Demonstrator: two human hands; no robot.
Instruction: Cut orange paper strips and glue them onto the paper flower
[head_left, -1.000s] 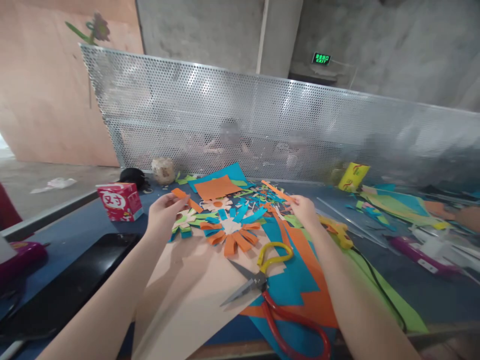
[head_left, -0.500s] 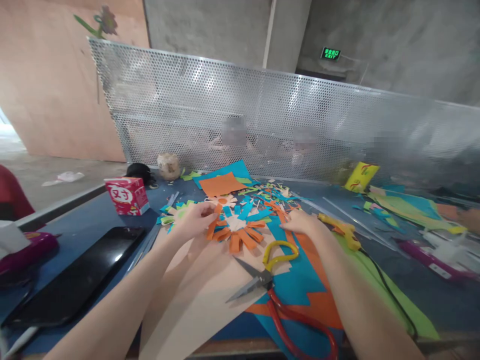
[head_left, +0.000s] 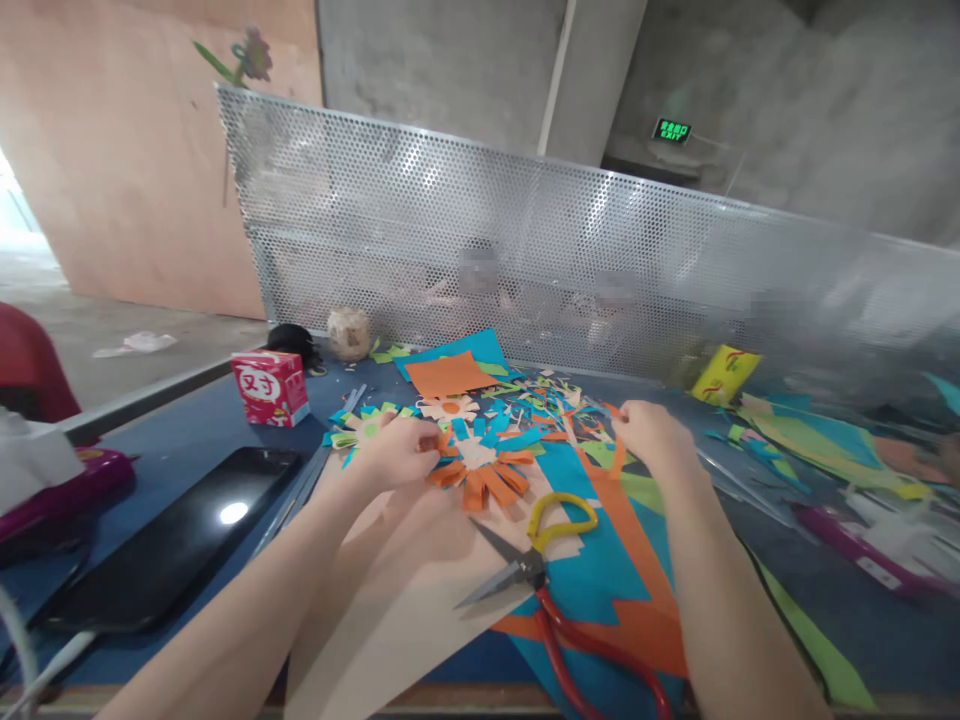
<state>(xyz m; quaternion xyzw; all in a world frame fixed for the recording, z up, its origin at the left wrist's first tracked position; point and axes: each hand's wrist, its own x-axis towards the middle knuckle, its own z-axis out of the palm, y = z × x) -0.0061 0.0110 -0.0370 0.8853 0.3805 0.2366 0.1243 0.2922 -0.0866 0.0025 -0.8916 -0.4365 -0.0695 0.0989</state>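
A paper flower (head_left: 487, 482) with orange and blue looped petals around a pale centre lies on a pale paper sheet (head_left: 390, 600). My left hand (head_left: 401, 452) is closed at its left petals, the fingertips partly hidden. Farther right, my right hand (head_left: 654, 432) is raised a little, pinching an orange paper strip (head_left: 618, 455) that hangs from the fingers. Large scissors (head_left: 531, 568) with red and yellow handles rest with blades apart between my forearms. Beyond my left hand lie a green-and-blue paper flower (head_left: 369, 430) and a pale one with an orange centre (head_left: 450, 408).
Blue and orange sheets (head_left: 600, 560) lie under the scissors. Paper scraps (head_left: 551, 395) spread toward the perforated metal screen (head_left: 450, 220). A black phone (head_left: 176, 540) and a red box (head_left: 270, 388) are at left; a yellow packet (head_left: 724, 375) stands at right.
My right hand has moved up and away from the paper sheets, now with the orange strip in its fingers. My left hand stays at the flower. The yellow glue gun is now hidden behind my right arm.
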